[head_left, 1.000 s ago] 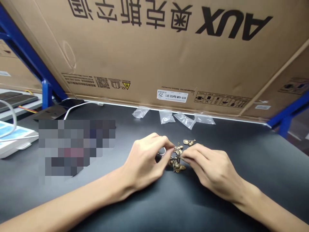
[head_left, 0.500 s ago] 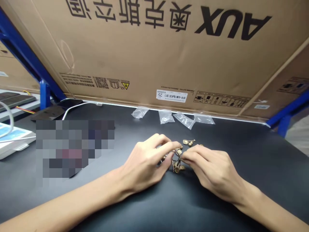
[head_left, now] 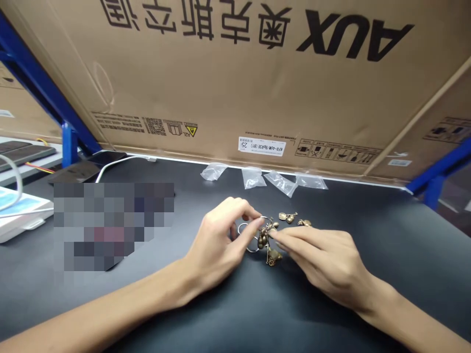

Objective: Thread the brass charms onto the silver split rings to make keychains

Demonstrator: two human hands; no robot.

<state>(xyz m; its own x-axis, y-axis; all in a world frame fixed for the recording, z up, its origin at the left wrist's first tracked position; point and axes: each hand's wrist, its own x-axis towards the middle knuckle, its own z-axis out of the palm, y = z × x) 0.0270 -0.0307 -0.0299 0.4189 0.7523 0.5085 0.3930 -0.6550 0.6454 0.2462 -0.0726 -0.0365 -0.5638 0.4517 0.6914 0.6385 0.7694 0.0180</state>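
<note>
My left hand (head_left: 222, 240) is closed, thumb and index finger pinching a thin silver ring (head_left: 266, 217). Bronze-coloured charms (head_left: 262, 239) hang at that ring. My right hand (head_left: 322, 257) is closed too, its fingertips on a small bronze charm (head_left: 272, 231) beside the ring; whether this charm is on the ring I cannot tell. Under my left fingers lie more silver rings (head_left: 252, 250). Another cluster of bronze charms (head_left: 273, 258) sits on the dark tabletop just below my fingertips. Loose bronze charms (head_left: 288, 216) and a smaller charm group (head_left: 304, 223) lie beyond my right hand.
Several clear plastic bags (head_left: 253, 178) lie along the back edge, against a large cardboard box (head_left: 221, 88). Blue metal struts (head_left: 68, 142) flank it. At left are a white cable (head_left: 110, 168), a white box (head_left: 22, 215) and a blurred-out area (head_left: 110, 225).
My left fingers have drawn back and lifted slightly, exposing the silver rings and hanging charms. My right hand has shifted slightly left, uncovering the charm group behind it.
</note>
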